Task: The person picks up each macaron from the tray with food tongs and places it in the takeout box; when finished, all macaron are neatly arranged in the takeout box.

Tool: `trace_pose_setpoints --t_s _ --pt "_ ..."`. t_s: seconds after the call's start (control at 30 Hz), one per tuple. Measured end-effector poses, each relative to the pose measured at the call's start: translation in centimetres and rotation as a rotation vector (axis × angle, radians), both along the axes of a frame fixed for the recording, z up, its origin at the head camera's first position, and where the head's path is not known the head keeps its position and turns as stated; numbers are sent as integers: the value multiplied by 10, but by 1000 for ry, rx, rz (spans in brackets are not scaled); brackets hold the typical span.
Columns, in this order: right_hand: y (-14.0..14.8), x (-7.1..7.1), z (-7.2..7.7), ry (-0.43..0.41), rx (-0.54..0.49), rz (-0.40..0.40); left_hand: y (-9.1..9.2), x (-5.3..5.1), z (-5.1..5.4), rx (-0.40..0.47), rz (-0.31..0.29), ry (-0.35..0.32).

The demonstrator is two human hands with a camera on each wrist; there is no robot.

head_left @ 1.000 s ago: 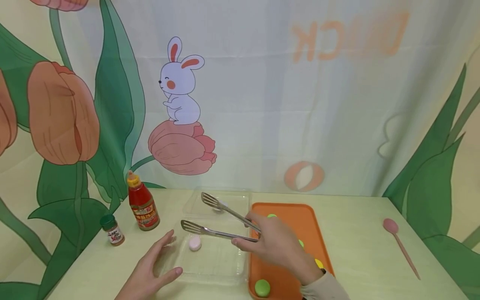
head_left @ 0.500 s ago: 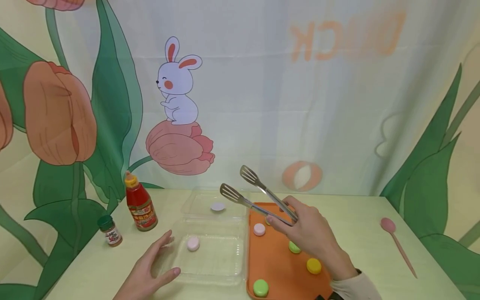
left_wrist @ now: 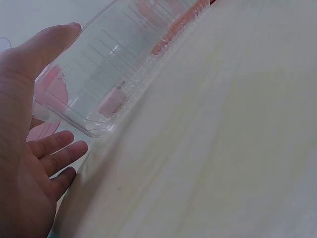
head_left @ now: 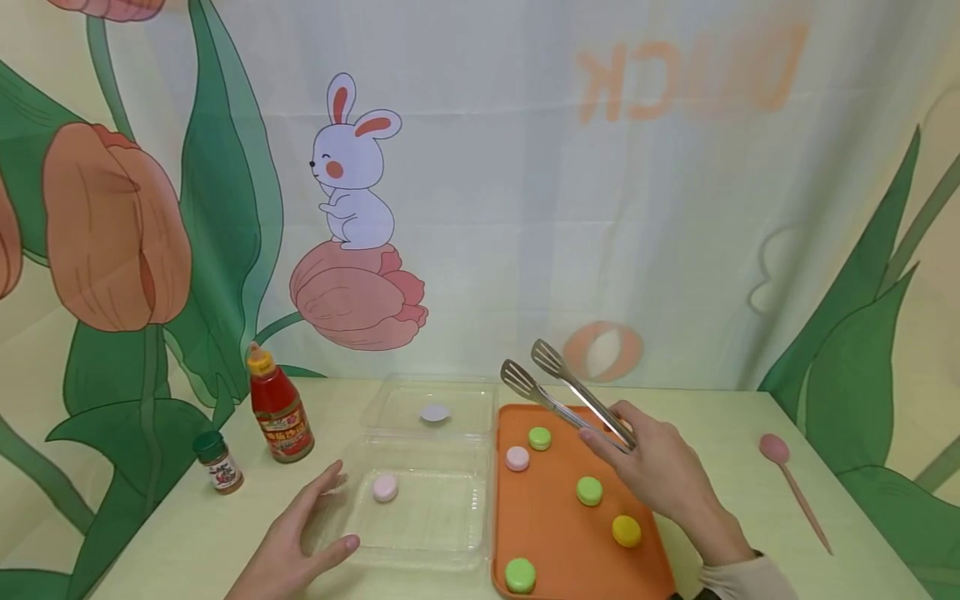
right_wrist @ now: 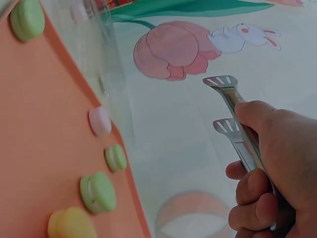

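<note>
My right hand [head_left: 667, 467] grips metal tongs [head_left: 597, 408] with slotted ends, held up over the far right of the orange tray [head_left: 558, 542]. The tong tips stand apart with nothing between them. On the tray sit several macarons: a pink macaron [head_left: 517, 458], a yellow macaron [head_left: 626, 532] and green ones, such as the green macaron [head_left: 588, 492]. Left of the tray lies a clear plastic box [head_left: 435, 529], its lid folded back, with one pink macaron [head_left: 385, 487] inside. My left hand [head_left: 292, 542] is spread at the box's left side, thumb near its rim.
A red sauce bottle [head_left: 283, 417] and a small green-capped spice jar [head_left: 219, 462] stand on the left. On the right lies a pink spoon [head_left: 795, 487]. A pale oval [head_left: 435, 413] shows in the lid [head_left: 393, 408]. A printed curtain [head_left: 510, 250] hangs behind the table.
My right hand has drawn the tongs from above the box rightward and up over the tray, uncovering the macarons there. The left hand keeps its place beside the box.
</note>
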State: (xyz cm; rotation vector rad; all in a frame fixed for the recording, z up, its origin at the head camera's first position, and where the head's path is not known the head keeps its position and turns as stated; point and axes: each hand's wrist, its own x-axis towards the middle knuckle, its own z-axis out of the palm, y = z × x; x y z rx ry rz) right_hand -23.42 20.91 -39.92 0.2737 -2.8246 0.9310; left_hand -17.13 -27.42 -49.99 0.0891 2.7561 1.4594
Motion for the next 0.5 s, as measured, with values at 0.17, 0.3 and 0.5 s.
trace_pose_setpoints --t_s 0.17,0.3,0.5 --pt "10 -9 -15 -43 31 -8 -1 -1 0 4 1 -2" --pt "17 -15 -31 -48 77 15 -1 0 -1 2 -5 12" --pt "22 -21 -45 -96 113 46 -1 0 -1 -5 -10 24"
